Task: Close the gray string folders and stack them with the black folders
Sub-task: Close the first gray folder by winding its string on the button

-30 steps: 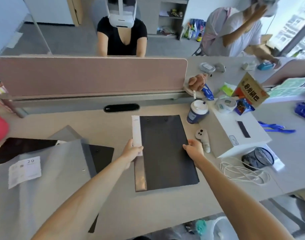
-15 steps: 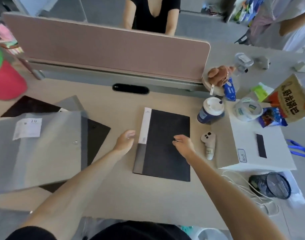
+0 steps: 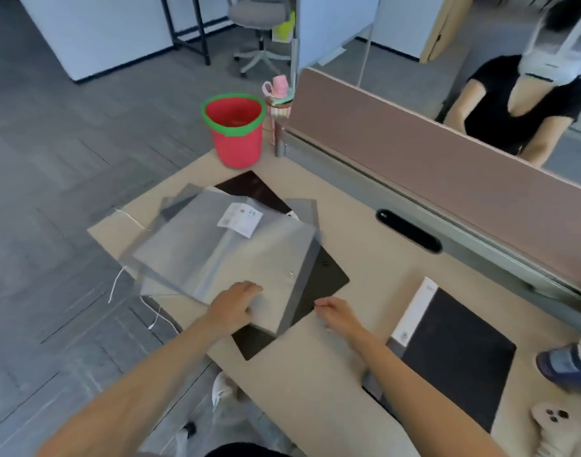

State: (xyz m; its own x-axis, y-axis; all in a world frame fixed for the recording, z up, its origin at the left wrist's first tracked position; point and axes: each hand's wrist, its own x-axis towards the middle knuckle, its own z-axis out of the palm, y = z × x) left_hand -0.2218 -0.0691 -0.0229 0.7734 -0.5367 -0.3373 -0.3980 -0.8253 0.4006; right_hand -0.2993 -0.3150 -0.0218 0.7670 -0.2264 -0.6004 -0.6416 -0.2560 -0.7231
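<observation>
On the desk (image 3: 332, 367), left hand (image 3: 234, 306) presses flat on gray string folder (image 3: 236, 258), grip open; right hand (image 3: 337, 313) hovers open beside black folder (image 3: 325, 275).

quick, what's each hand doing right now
Left hand: fingers curled onto the near edge of the top gray string folder; a full grip cannot be told.
Right hand: open, holding nothing, beside the black folder under the pile.
</observation>
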